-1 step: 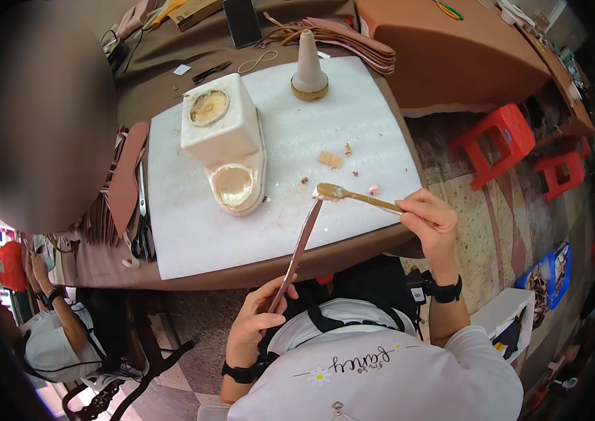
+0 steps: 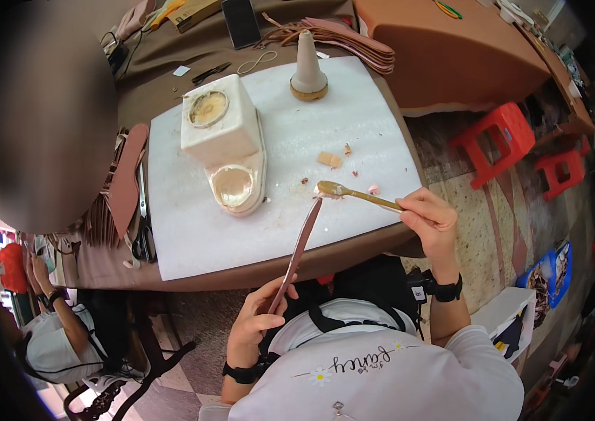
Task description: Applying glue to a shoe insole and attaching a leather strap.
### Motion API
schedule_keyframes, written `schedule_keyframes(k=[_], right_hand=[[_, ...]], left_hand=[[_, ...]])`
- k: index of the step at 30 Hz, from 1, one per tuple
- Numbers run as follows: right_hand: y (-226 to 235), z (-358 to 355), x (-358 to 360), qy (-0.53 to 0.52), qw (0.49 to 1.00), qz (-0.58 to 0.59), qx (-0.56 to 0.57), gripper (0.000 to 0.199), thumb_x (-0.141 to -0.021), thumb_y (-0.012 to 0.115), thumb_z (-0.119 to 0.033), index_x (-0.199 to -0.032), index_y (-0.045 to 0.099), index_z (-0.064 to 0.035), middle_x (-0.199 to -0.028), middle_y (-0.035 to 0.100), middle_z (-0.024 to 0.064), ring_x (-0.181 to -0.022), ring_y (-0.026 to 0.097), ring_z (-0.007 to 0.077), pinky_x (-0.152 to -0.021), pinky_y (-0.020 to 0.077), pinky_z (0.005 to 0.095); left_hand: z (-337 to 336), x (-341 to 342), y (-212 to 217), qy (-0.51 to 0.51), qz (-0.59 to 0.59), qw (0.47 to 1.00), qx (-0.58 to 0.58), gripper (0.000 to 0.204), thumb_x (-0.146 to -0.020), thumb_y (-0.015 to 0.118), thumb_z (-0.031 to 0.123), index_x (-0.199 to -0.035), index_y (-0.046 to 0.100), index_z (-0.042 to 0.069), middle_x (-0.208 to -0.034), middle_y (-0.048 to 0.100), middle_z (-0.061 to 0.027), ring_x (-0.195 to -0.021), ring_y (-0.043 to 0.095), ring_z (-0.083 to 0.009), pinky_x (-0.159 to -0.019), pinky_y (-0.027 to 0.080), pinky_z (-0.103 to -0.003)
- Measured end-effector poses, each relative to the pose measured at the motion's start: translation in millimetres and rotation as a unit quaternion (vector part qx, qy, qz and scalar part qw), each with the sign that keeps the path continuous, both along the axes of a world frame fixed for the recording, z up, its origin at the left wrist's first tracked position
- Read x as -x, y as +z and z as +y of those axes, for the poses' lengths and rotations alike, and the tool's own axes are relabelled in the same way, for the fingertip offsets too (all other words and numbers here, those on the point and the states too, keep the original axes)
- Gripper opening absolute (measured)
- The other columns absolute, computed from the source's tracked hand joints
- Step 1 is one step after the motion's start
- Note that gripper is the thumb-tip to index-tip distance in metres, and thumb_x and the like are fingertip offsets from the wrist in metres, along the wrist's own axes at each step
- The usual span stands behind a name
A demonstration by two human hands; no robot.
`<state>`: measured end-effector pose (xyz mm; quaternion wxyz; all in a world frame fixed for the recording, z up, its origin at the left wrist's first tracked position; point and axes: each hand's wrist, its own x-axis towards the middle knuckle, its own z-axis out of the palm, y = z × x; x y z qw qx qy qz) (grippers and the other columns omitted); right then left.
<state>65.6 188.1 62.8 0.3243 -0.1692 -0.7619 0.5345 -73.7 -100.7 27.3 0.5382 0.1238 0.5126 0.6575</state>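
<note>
In my left hand (image 2: 255, 319) I hold a brownish-pink leather insole (image 2: 300, 249) on edge, its lower end pinched between thumb and fingers. My right hand (image 2: 432, 219) grips the thin handle of a tan glue brush (image 2: 371, 199). Whitish stuff coats the brush head, which meets the insole's upper end or sits just above it. Beyond them, on a white foam sheet (image 2: 192, 245), stands a cream glue pot (image 2: 216, 137) with a round cup of pale, shiny glue at its near end.
A grey cone (image 2: 307, 67) on a tan base stands at the sheet's far side. Small scraps (image 2: 329, 159) lie nearer. Scissors (image 2: 143, 224) and stacked leather pieces (image 2: 127, 175) are at left. Red stools (image 2: 497, 144) stand right. Another person (image 2: 65, 337) sits at left.
</note>
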Motion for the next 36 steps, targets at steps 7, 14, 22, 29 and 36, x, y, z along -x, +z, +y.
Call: schedule_keyframes(k=[7,14,22,29,36], right_hand=[[2,-6,-1,0.011,1.000,0.025,0.000,0.019,-0.077,0.066,0.005,-0.096,0.069,0.0031,-0.078,0.061,0.0059,-0.066,0.054,0.0099,-0.056,0.0382,0.0208],[-8,-8,-2,0.003,0.999,0.008,0.039,0.019,-0.077,0.066,0.004,-0.096,0.069,0.0033,-0.078,0.061,0.0059,-0.066,0.054,0.0099,-0.056,0.0385,0.0208],[0,-14,-1,0.020,0.997,0.065,0.044,0.020,-0.078,0.066,0.004,-0.097,0.069,0.0034,-0.078,0.061,0.0050,-0.064,0.052,0.0080,-0.055,0.0372,0.0193],[-19,-16,-4,0.036,0.995,0.053,0.081,0.021,-0.079,0.064,0.004,-0.099,0.068,0.0035,-0.078,0.060,0.0036,-0.063,0.049,0.0067,-0.054,0.0349,0.0189],[-21,-19,0,0.012,0.996,0.031,0.087,0.022,-0.079,0.064,0.005,-0.101,0.068,0.0037,-0.079,0.060,0.0036,-0.066,0.050,0.0067,-0.056,0.0360,0.0184]], left_hand=[[0,1,-1,-0.004,0.018,1.000,-0.011,0.086,-0.053,0.073,0.032,-0.129,0.051,-0.001,-0.098,0.056,-0.0068,-0.062,0.040,-0.0076,-0.055,0.032,-0.019],[2,-4,-2,0.017,0.022,0.999,-0.019,0.097,-0.044,0.069,0.037,-0.127,0.048,-0.010,-0.097,0.056,-0.0140,-0.064,0.046,-0.0100,-0.054,0.034,-0.020],[4,-5,-7,0.000,0.024,0.998,-0.050,0.099,-0.044,0.071,0.035,-0.130,0.046,-0.008,-0.100,0.055,-0.0121,-0.065,0.043,-0.0099,-0.057,0.033,-0.020],[11,-5,-7,-0.009,0.034,0.999,-0.032,0.100,-0.043,0.070,0.037,-0.128,0.047,-0.009,-0.099,0.056,-0.0139,-0.065,0.045,-0.0107,-0.056,0.034,-0.021],[13,-2,-11,-0.019,0.022,0.997,-0.065,0.098,-0.047,0.074,0.037,-0.131,0.046,-0.006,-0.101,0.053,-0.0070,-0.067,0.041,-0.0087,-0.058,0.031,-0.020]])
